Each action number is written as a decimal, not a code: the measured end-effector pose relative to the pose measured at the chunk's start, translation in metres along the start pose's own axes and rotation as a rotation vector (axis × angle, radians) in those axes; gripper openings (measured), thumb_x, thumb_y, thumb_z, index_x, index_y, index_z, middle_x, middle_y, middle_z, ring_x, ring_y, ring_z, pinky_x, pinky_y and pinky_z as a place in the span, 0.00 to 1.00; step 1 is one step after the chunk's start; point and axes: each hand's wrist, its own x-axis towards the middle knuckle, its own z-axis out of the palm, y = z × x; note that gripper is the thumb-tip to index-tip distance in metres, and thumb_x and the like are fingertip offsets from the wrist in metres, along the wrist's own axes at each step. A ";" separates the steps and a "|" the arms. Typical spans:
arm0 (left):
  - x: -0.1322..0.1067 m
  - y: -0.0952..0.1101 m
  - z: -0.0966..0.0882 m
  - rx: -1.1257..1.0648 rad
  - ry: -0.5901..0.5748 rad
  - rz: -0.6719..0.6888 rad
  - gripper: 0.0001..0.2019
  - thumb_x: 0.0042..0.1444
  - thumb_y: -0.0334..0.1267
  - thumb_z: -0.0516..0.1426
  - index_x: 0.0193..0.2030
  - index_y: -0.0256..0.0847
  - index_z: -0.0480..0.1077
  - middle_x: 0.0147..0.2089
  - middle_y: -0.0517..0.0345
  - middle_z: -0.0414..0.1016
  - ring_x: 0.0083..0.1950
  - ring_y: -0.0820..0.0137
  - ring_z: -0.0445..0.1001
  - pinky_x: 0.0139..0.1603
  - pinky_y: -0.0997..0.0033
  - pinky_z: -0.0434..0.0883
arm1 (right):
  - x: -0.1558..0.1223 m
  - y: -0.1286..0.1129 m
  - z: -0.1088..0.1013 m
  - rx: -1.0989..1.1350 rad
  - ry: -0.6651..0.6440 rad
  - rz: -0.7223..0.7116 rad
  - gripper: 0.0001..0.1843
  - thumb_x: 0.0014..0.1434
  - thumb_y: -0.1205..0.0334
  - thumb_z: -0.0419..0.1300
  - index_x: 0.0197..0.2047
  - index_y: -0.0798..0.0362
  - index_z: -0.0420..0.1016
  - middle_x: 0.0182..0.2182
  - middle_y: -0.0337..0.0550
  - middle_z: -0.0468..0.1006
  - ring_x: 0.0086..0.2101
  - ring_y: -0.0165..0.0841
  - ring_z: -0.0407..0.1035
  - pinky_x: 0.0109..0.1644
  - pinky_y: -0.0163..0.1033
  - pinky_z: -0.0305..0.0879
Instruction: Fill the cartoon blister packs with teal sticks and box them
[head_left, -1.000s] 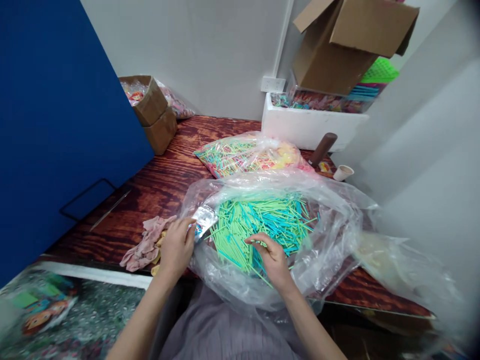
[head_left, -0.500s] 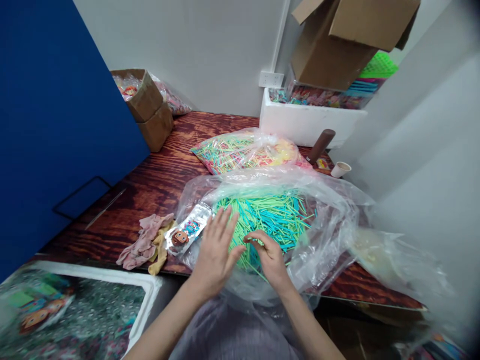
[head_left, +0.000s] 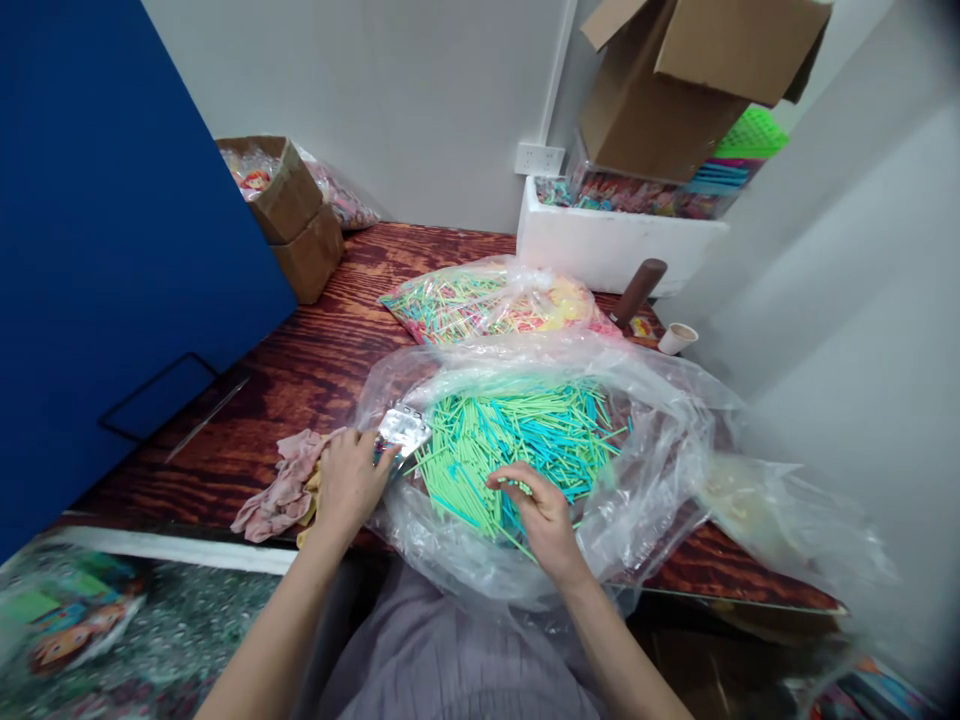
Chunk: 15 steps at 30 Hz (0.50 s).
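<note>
My left hand (head_left: 352,482) is closed on a silver foil pouch (head_left: 406,430) at the left edge of the open clear plastic bag (head_left: 420,520). The hand covers most of the pouch's printed front. Over the bag, my right hand (head_left: 541,512) curls its fingers and thumb around a few thin green sticks (head_left: 516,485), whose ends show by the fingertips. Below both hands lies a heap of loose green and blue sticks (head_left: 555,430) inside the bag. Beside my left wrist are a crumpled pink glove-like cloth (head_left: 274,490) and a yellow one (head_left: 310,500).
Behind the heap lies a tied bag of coloured sticks (head_left: 472,305). A paper cup (head_left: 678,338) and a brown cylinder (head_left: 639,290) stand at right, near a white foam box (head_left: 622,240). A foam box of small pouches (head_left: 187,600) is at lower left. A blue panel (head_left: 112,250) borders the left.
My left hand has moved left from above the sticks to the foil pouch and taken hold of it. My right hand stays nearly still with its sticks.
</note>
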 end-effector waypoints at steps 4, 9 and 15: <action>0.010 -0.003 -0.002 0.026 -0.029 -0.063 0.25 0.61 0.55 0.50 0.52 0.38 0.72 0.45 0.42 0.75 0.49 0.51 0.72 0.48 0.58 0.65 | 0.001 0.000 0.001 0.008 -0.004 -0.024 0.10 0.65 0.65 0.57 0.43 0.46 0.79 0.36 0.40 0.79 0.39 0.34 0.73 0.46 0.38 0.67; 0.020 -0.015 0.009 -0.122 -0.024 -0.127 0.14 0.59 0.48 0.53 0.38 0.39 0.72 0.39 0.47 0.76 0.44 0.56 0.74 0.41 0.64 0.65 | 0.002 0.000 0.003 0.026 -0.013 -0.017 0.11 0.65 0.67 0.57 0.43 0.45 0.79 0.36 0.39 0.79 0.39 0.33 0.74 0.45 0.38 0.67; 0.019 -0.024 0.015 -0.373 0.060 -0.113 0.13 0.59 0.45 0.51 0.37 0.41 0.73 0.37 0.52 0.78 0.40 0.60 0.75 0.40 0.66 0.65 | 0.000 -0.002 0.000 0.026 0.001 -0.011 0.11 0.65 0.67 0.57 0.43 0.45 0.80 0.35 0.39 0.79 0.39 0.33 0.73 0.46 0.38 0.67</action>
